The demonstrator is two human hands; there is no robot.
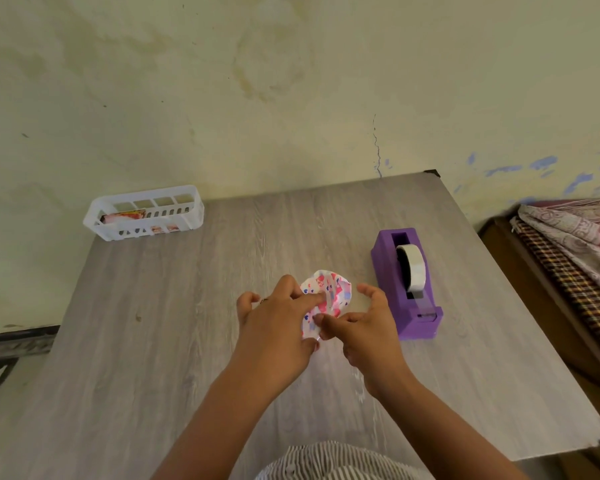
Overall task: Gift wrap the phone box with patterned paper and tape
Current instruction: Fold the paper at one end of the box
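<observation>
Head view: grey wood-grain table (153,341) against a stained cream wall (222,81). Near table centre sits the wrapped box (326,299), covered in white paper w/ pink, red & blue hearts/spots; paper looks crumpled at the far end, and a strip of clear tape (330,296) runs across the top. Left hand (281,327) lies over the box's left side, forefinger stretched out & pressing on the tape, thumb down at the near edge; the other fingers are loosely bent. Right hand (364,327) is just right of the box, forefinger & thumb tips touching the near right corner of the paper, remaining fingers spread & relaxed, not clamped round anything. Just right of that hand stands a purple tape dispenser (407,289) w/ a roll of clear tape (412,268), free end at the cutter. Far left corner of table: white slotted plastic basket (144,213) holding pink/red patterned paper, details too small to tell. No readable writing or brand anywhere. Folded patterned cloth (575,237) lies on furniture at right. Striped garment (333,462) at bottom edge
</observation>
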